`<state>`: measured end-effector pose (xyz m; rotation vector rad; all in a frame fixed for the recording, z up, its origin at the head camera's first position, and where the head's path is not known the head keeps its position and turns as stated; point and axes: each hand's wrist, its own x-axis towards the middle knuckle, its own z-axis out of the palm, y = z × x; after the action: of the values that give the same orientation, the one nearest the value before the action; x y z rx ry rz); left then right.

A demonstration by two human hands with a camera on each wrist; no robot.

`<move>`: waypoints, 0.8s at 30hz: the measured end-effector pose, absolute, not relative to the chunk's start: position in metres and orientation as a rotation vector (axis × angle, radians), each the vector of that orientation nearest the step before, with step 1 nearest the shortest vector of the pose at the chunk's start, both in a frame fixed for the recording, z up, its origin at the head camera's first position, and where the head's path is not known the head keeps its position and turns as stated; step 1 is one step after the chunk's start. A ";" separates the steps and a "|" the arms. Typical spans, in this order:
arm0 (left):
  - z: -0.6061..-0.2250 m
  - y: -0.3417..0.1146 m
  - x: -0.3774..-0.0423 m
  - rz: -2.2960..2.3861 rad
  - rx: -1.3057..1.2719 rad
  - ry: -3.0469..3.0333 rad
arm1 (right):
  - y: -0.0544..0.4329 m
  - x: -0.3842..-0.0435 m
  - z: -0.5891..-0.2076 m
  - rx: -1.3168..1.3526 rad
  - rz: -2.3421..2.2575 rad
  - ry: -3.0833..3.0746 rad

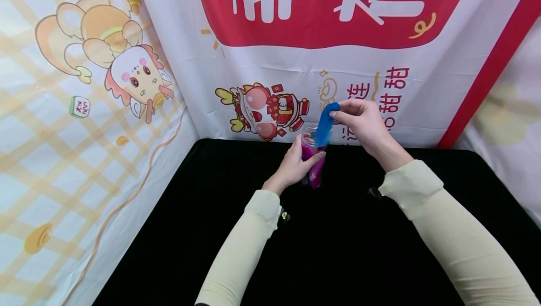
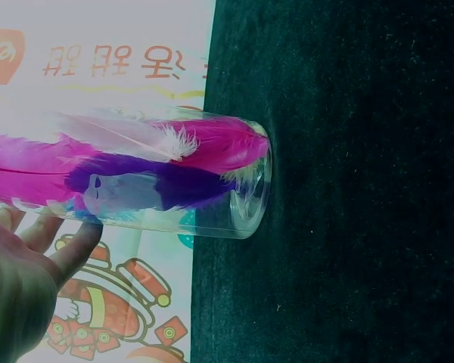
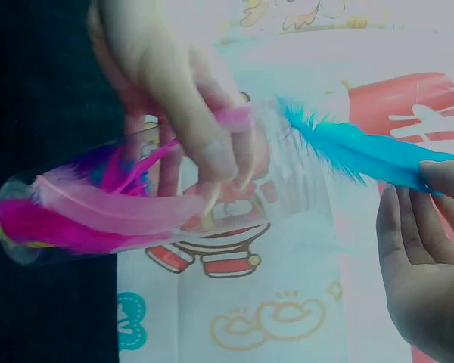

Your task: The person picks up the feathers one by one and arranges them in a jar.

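Observation:
My left hand [image 1: 294, 164] grips a clear jar [image 3: 76, 155] around its side, close to the open mouth. Inside the jar lie several feathers; a pale pink feather [image 3: 106, 208], magenta ones and a purple feather [image 2: 151, 181] show through the wall. Between thumb and fingers, my right hand [image 1: 365, 123] pinches a bright blue feather [image 1: 324, 125] by one end. The feather's fluffy end hangs down at the jar's mouth; in the right wrist view that end [image 3: 306, 125] is right by the rim. Part of the jar is hidden behind the left fingers.
A black cloth-covered table [image 1: 338, 249] lies below both hands. Behind it hangs a white and red printed banner [image 1: 262, 66]. On the left stands a yellow-checked printed sheet [image 1: 84, 156] with cartoon figures.

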<state>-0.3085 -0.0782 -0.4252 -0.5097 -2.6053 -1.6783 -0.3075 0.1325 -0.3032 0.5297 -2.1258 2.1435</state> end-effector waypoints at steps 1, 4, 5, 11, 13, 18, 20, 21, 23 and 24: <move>-0.425 -0.078 -0.309 -1.683 -0.509 -2.605 | 0.131 -0.307 -0.301 0.544 2.132 -2.118; -0.424 -0.079 -0.308 -1.682 -0.511 -2.608 | 0.128 -0.307 -0.297 0.577 2.096 -2.099; -0.424 -0.079 -0.308 -1.681 -0.514 -2.608 | 0.127 -0.307 -0.296 0.584 2.083 -2.096; -0.426 -0.079 -0.309 -1.669 -0.531 -2.612 | 0.122 -0.308 -0.296 0.614 2.005 -2.109; -0.427 -0.079 -0.310 -1.668 -0.530 -2.614 | 0.121 -0.309 -0.297 0.622 1.996 -2.104; -0.428 -0.079 -0.309 -1.678 -0.524 -2.612 | 0.119 -0.310 -0.296 0.619 1.960 -2.102; -0.427 -0.079 -0.309 -1.677 -0.524 -2.609 | 0.119 -0.310 -0.296 0.619 1.928 -2.123; -0.427 -0.079 -0.309 -1.674 -0.525 -2.607 | 0.118 -0.310 -0.296 0.618 1.910 -2.141; -0.426 -0.079 -0.309 -1.663 -0.533 -2.599 | 0.118 -0.310 -0.298 0.612 1.879 -2.182; -0.426 -0.079 -0.309 -1.658 -0.536 -2.596 | 0.118 -0.310 -0.299 0.609 1.860 -2.203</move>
<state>-0.3092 -0.0785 -0.4260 -0.5360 -2.5957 -1.6575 -0.3097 0.1180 -0.2993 0.6093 -2.2034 1.8604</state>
